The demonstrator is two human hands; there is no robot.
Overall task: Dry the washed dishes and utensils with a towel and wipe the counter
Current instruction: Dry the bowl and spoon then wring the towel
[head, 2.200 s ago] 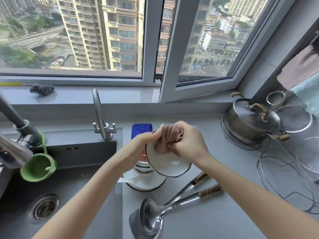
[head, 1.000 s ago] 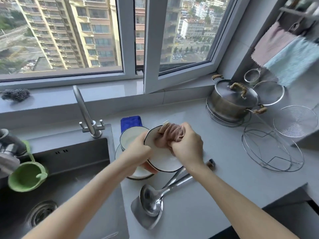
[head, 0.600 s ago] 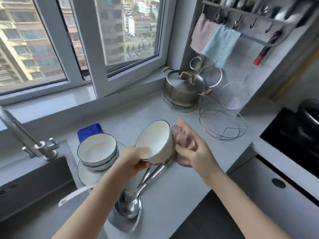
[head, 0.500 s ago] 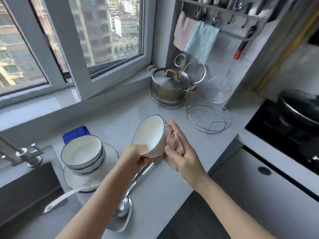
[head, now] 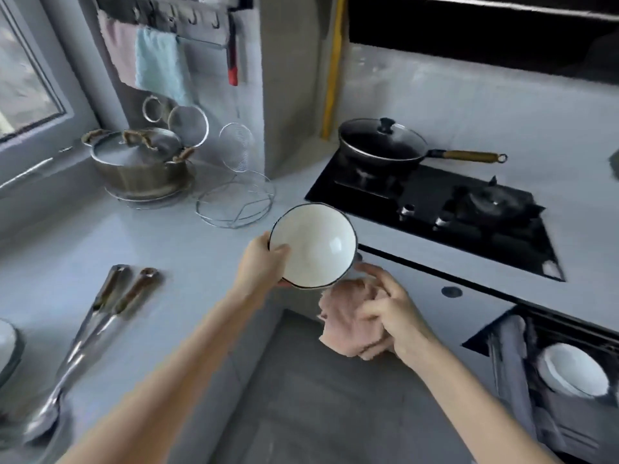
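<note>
My left hand (head: 259,262) grips a white bowl with a dark rim (head: 313,246) by its edge, thumb inside, and holds it in the air past the counter's corner, its mouth facing me. Just below and to the right, my right hand (head: 392,314) holds a crumpled pink towel (head: 348,321); the towel is apart from the bowl. A metal ladle and spatula (head: 83,343) lie on the grey counter (head: 174,262) at the left.
A steel pot (head: 140,165) and wire racks (head: 234,204) stand at the counter's back. A black gas hob (head: 445,212) carries a lidded pan (head: 382,145). An open drawer (head: 552,370) at the lower right holds a white bowl (head: 572,370). Cloths hang on the wall rail (head: 150,58).
The view has swung right from the sink to the hob. The bowl moved right with my left hand, and the towel came off it and dropped below it.
</note>
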